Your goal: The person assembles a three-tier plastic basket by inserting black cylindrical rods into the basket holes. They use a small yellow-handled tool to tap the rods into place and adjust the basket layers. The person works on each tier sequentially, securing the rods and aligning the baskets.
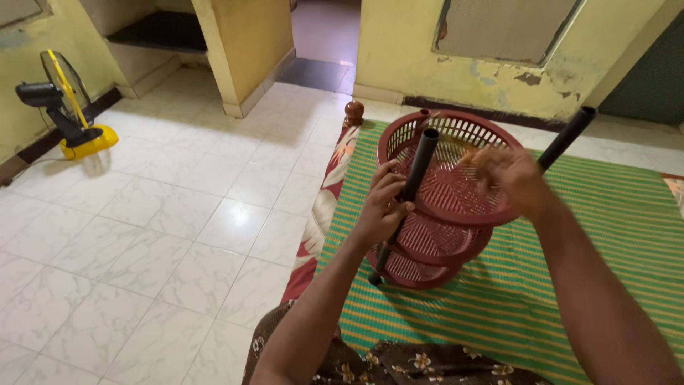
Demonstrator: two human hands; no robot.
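Over the green striped mat [570, 235] on the bed, the stacked red basket rack [445, 207] sits with its three round tiers one below the other, the top tier tipped toward the camera. Left hand [385, 207] is on the near-left side of it, fingers [390, 187] wrapped closed around a black pole [407, 192]. That pole's long axis runs steeply up and slightly right, its open top end clear above the top basket's rim, its foot down by the lowest tier. Right hand [509, 178] is at the far-right rim of the top basket, blurred; whether those fingers grip or only touch the rim I cannot tell. Just past that hand a second black pole [566, 135] slants up and to the right, away from the basket. So the left hand has the near pole, the right hand is the one next to the far pole. Off left, a yellow fan [68, 107] stands on the white tiled floor [178, 214].
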